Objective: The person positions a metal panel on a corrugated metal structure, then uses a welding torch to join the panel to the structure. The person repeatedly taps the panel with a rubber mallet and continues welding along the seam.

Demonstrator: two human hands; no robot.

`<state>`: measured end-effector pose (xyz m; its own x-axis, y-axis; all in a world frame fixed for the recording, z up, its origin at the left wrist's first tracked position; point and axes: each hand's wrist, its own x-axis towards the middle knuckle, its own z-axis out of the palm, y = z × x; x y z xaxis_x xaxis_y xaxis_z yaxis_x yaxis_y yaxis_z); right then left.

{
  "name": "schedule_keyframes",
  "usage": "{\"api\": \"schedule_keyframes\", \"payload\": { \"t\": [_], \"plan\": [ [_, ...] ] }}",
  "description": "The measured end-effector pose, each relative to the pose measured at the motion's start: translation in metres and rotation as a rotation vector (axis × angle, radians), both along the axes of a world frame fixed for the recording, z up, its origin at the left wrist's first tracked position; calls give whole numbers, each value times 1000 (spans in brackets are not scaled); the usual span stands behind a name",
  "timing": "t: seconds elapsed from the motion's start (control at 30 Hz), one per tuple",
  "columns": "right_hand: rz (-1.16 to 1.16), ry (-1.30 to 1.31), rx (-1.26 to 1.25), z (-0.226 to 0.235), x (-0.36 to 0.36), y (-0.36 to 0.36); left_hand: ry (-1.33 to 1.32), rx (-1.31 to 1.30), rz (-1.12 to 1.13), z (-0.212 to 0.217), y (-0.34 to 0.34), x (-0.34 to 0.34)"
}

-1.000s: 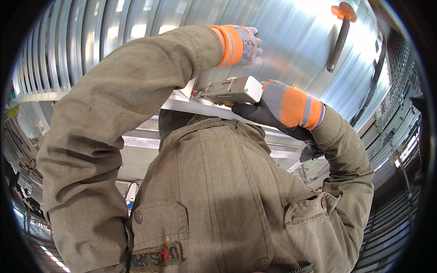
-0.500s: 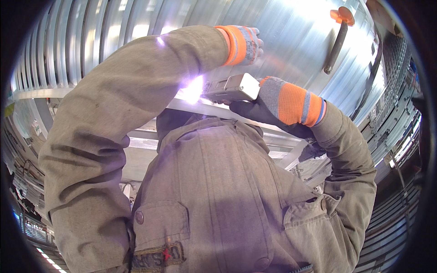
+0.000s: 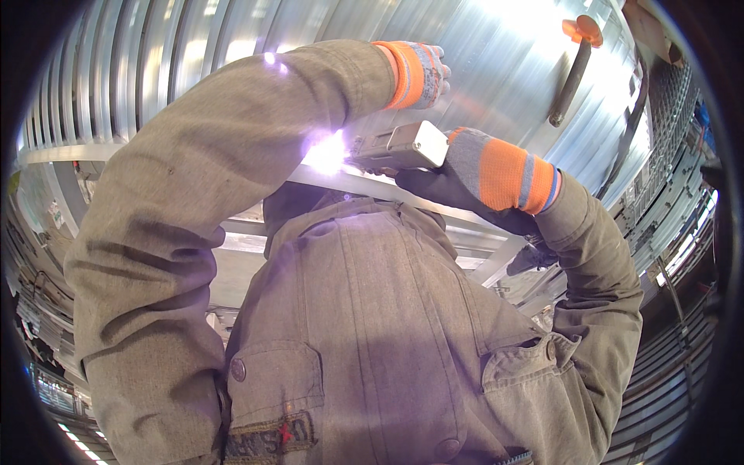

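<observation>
My left hand [image 3: 422,75], in a grey and orange glove, rests on the ribbed metal panel [image 3: 496,77], its fingertips apart and no tool visible in it. My right hand [image 3: 500,172], gloved in grey, orange and black, is wrapped round a boxy grey welding gun [image 3: 404,146]. Its front end points left, below my left forearm. A blazing white-violet arc [image 3: 325,153] burns there, at a pale metal rail [image 3: 372,186] running along the panel's near edge. Glare hides the exact contact point.
A mallet [image 3: 572,81] with an orange head and dark handle lies on the panel at far right. Beyond it are a dark cable [image 3: 632,132] and wire mesh [image 3: 674,139]. Slatted metal stretches across the far left. Long metal lengths are stacked at right.
The welding gun and my right hand have shifted slightly to the right. The arc keeps burning, its glow a little changed in shape. My left hand has barely moved.
</observation>
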<state>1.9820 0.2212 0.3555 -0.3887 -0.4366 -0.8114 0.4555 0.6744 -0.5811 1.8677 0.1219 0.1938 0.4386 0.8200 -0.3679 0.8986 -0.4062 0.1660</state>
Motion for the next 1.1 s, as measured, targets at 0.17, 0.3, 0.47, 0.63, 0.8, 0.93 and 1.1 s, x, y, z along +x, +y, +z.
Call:
{"api": "schedule_keyframes", "payload": {
  "t": [0.17, 0.3, 0.47, 0.63, 0.8, 0.93, 1.1],
  "plan": [
    [-83, 124, -114, 4, 2, 0, 19, 11, -18, 3, 0, 0],
    [-74, 85, -126, 5, 4, 4, 29, -6, -12, 9, 1, -1],
    [-114, 100, -104, 7, 10, 4, 1, -85, 28, 13, 2, -2],
    [-147, 223, -182, 7, 16, 6, -18, -74, 35, 8, 3, -1],
    [-125, 220, -160, 5, 21, 8, -12, 43, 33, 1, 0, 0],
    [-41, 143, -69, 7, 21, 11, -21, -34, 22, -4, 2, 0],
    [-88, 91, -87, 14, 17, 12, -29, 100, 33, -11, -2, 1]
  ]
}}
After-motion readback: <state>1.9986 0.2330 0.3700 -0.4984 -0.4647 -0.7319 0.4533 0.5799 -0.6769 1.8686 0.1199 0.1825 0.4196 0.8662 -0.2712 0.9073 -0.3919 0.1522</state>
